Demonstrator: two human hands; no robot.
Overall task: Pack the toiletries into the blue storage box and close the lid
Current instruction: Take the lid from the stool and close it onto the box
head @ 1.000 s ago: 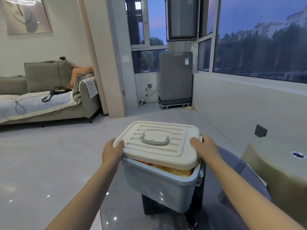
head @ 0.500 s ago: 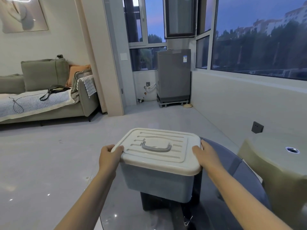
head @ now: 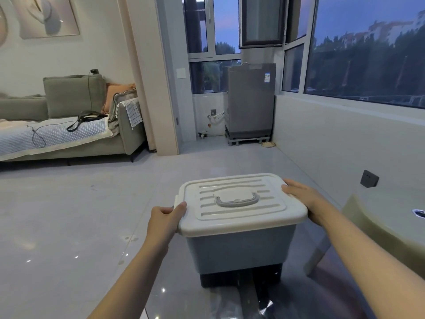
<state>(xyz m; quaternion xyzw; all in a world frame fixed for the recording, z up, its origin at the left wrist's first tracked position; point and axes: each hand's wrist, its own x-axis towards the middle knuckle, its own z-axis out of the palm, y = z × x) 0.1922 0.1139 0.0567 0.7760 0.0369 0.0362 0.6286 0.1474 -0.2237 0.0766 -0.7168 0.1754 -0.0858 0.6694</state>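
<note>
Lid [head: 241, 201] sits flat on blue storage box [head: 239, 249], which stands on glass counter [head: 174, 284]. Left hand [head: 164, 221] and right hand [head: 305, 199] clasp opposite lid edges, likely pressing it to seat evenly.

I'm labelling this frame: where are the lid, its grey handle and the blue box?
lid [head: 273, 210]: head view, flat ribbed top, right of handle.
grey handle [head: 236, 200]: head view, middle of the bar.
blue box [head: 239, 249]: head view, front wall.
</note>
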